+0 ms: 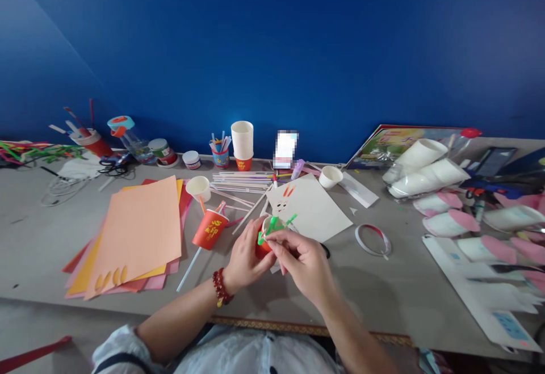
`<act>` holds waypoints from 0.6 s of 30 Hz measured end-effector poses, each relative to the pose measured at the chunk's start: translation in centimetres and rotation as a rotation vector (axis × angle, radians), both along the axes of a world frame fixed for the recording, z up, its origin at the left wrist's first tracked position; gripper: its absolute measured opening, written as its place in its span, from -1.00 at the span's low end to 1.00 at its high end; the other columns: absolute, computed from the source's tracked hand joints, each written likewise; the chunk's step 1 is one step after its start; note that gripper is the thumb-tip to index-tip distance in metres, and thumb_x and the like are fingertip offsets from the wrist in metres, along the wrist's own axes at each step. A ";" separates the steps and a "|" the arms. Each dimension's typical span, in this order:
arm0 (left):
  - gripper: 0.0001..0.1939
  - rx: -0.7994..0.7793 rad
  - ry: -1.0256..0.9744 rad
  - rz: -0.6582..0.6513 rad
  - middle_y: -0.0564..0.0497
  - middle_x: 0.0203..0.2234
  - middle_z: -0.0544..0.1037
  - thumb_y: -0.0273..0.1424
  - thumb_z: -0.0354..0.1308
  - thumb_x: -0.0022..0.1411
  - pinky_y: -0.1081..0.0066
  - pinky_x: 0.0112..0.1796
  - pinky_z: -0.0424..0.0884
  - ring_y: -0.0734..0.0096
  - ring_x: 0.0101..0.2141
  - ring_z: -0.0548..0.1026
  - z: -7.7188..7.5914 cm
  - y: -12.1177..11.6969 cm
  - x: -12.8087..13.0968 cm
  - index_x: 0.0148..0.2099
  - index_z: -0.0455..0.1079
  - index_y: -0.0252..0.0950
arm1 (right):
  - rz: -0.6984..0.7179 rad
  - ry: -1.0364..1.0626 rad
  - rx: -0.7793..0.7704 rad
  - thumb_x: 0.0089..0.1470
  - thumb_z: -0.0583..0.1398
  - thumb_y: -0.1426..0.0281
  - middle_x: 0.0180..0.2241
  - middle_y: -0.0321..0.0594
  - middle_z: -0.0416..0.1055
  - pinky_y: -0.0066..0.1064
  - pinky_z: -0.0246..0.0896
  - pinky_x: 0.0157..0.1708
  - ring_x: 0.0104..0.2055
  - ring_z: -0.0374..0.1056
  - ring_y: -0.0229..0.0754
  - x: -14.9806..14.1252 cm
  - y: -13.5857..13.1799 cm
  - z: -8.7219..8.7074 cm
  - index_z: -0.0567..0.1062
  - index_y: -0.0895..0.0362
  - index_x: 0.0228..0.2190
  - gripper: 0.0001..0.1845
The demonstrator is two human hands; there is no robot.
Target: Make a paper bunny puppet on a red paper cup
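Observation:
My left hand is wrapped around a small red paper cup, held above the table's front part. Bright green pieces show at the cup's mouth. My right hand is closed in a pinch at the cup's rim; what lies between its fingertips is too small to make out. Just beyond the hands lies a white sheet, and by it a white rabbit face with orange ears. Left of my hands, a second red paper cup leans over with straws in it.
Stacked coloured paper lies at left. Several straws, white paper cups and a lit phone are behind my hands. A tape roll and pink-and-white cups are at right. A blue wall bounds the table.

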State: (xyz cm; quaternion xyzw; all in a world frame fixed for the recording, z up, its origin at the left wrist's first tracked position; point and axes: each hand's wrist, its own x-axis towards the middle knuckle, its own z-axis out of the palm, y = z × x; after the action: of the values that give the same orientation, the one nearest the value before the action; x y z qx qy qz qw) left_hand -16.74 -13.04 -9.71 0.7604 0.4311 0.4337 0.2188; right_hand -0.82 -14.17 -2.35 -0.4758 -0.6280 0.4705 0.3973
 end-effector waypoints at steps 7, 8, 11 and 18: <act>-0.36 0.006 0.032 0.005 -0.25 0.14 0.37 -0.31 0.14 0.24 0.06 0.12 0.35 0.06 0.14 0.37 0.1 -0.1 0.1 0.30 0.02 -0.26 | -0.011 -0.157 0.102 0.23 0.14 0.30 -0.67 -0.40 0.31 -0.53 0.20 -0.56 -0.63 0.25 -0.30 0.3 0.1 0.4 0.57 0.09 -0.28 -0.78; -0.36 0.006 0.032 0.007 -0.25 0.14 0.37 -0.31 0.13 0.24 0.06 0.12 0.35 0.06 0.14 0.37 0.1 -0.1 0.1 0.30 0.02 -0.26 | -0.009 -0.174 0.120 0.23 0.14 0.30 -0.65 -0.38 0.34 -0.53 0.21 -0.55 -0.62 0.27 -0.29 0.3 0.1 0.4 0.57 0.09 -0.27 -0.78; -0.37 0.009 0.025 0.010 -0.25 0.12 0.38 -0.31 0.13 0.25 0.04 0.11 0.36 0.05 0.15 0.37 0.1 -0.1 0.1 0.30 0.01 -0.26 | 0.010 -0.188 0.144 0.22 0.14 0.31 -0.59 -0.32 0.43 -0.53 0.23 -0.56 -0.61 0.30 -0.28 0.5 0.1 0.6 0.59 0.09 -0.24 -0.78; -0.39 -0.011 0.017 0.011 -0.25 0.12 0.38 -0.31 0.13 0.25 0.05 0.10 0.37 0.06 0.12 0.39 0.4 -0.1 0.0 0.28 0.04 -0.26 | 0.022 -0.123 0.112 0.23 0.13 0.32 -0.62 -0.34 0.40 -0.53 0.23 -0.54 -0.60 0.30 -0.29 0.3 0.2 0.6 0.57 0.12 -0.26 -0.78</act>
State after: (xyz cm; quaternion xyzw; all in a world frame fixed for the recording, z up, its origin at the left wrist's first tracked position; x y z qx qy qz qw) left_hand -16.75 -13.15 -9.32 0.7605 0.4396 0.4260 0.2167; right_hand -0.57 -14.01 -1.70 -0.4740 -0.6817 0.4087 0.3789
